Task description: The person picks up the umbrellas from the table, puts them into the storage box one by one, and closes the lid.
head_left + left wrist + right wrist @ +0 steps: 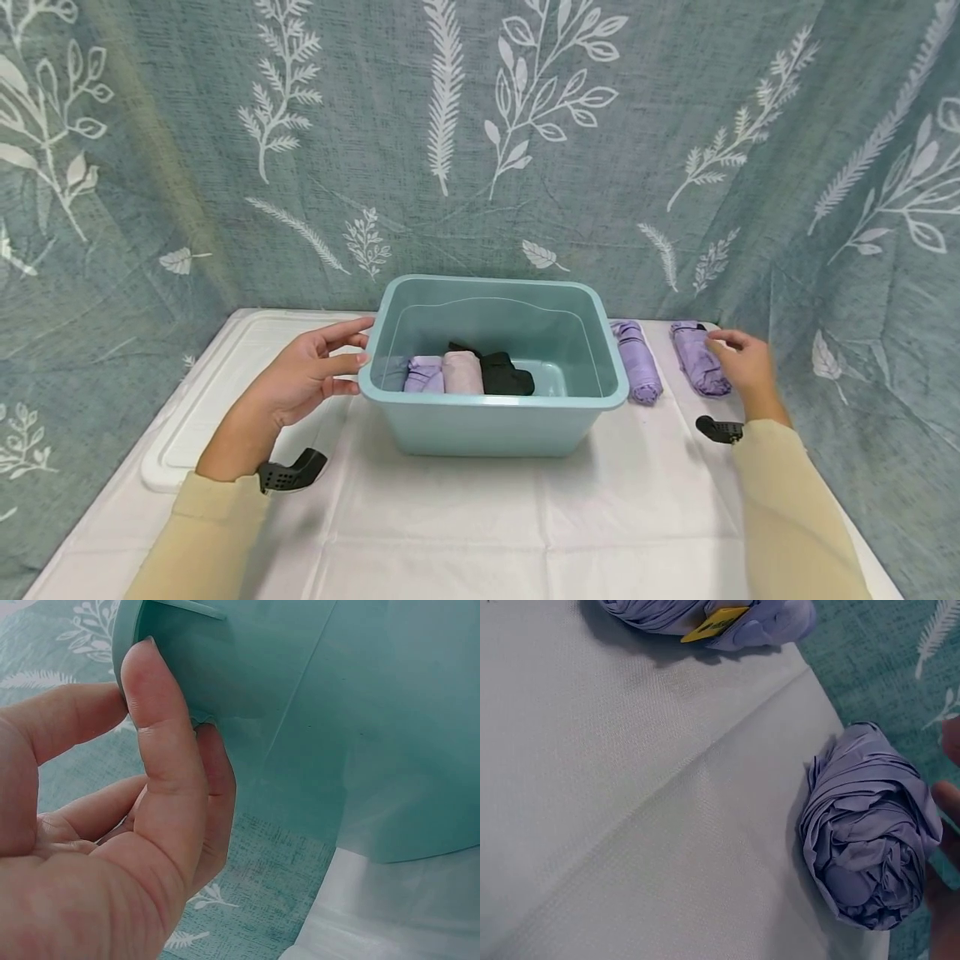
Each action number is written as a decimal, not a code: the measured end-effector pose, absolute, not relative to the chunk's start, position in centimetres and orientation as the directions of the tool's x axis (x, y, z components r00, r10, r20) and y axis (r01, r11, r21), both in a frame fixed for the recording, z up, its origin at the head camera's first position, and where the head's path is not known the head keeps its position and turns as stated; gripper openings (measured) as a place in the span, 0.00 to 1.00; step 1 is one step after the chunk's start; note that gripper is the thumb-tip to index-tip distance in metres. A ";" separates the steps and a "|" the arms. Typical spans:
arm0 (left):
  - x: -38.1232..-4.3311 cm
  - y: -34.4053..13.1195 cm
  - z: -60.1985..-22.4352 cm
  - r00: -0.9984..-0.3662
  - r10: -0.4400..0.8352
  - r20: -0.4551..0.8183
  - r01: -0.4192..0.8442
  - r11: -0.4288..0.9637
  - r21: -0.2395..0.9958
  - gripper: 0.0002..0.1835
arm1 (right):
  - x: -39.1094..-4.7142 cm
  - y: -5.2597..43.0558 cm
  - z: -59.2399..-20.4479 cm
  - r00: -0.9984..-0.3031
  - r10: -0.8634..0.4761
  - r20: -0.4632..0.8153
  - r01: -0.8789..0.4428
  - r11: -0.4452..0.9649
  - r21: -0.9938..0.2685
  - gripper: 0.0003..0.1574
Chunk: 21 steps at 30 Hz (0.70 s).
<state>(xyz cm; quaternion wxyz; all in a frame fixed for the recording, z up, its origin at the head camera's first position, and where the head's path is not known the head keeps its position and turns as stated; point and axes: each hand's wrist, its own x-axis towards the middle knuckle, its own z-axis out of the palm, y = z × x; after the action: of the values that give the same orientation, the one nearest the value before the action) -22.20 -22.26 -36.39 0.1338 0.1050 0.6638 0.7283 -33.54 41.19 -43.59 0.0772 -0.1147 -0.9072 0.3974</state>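
Observation:
A teal plastic bin [491,429] stands on the white-covered table. My left hand [307,371] holds its left rim, the thumb on the near side and fingertips behind the lip, as the left wrist view shows. Inside lie a lilac roll [425,375], a pale pink roll [463,372] and a black bundle [506,375], with a greyish shape at the left wall. To the right of the bin rests a rolled purple cloth bundle [637,362]. Farther right, my right hand [746,362] is at the right side of a second purple bundle [866,832]; its fingers are mostly out of the right wrist view.
A white lid-like tray [161,471] lies flat at the left, partly behind my left arm. A yellow tag [714,624] sticks out of the nearer purple bundle. Green-grey curtains [480,167] with white leaf prints enclose the table at the back and sides.

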 end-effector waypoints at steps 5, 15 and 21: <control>-22.2 -22.3 -36.3 -0.942 0.335 -0.029 -0.059 -0.080 0.995 0.37 | -33.9 41.6 -43.9 -0.975 0.219 -0.039 0.183 0.690 -0.701 0.36; -22.3 -22.3 -36.4 -0.943 0.331 -0.028 -0.055 -0.074 0.996 0.38 | -34.6 41.7 -44.3 -0.987 0.146 -0.073 0.159 0.754 -0.638 0.37; -22.4 -22.3 -36.5 -0.943 0.331 -0.026 -0.053 -0.073 0.996 0.38 | -35.1 42.1 -44.3 -0.993 0.093 -0.072 0.117 0.801 -0.587 0.36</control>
<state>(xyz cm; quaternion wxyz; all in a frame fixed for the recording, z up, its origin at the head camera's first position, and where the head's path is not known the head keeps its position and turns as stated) -22.37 -22.33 -36.46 0.1327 0.1041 0.6679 0.7249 -35.15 42.07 -44.35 -0.0197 -0.0554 -0.9488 0.3104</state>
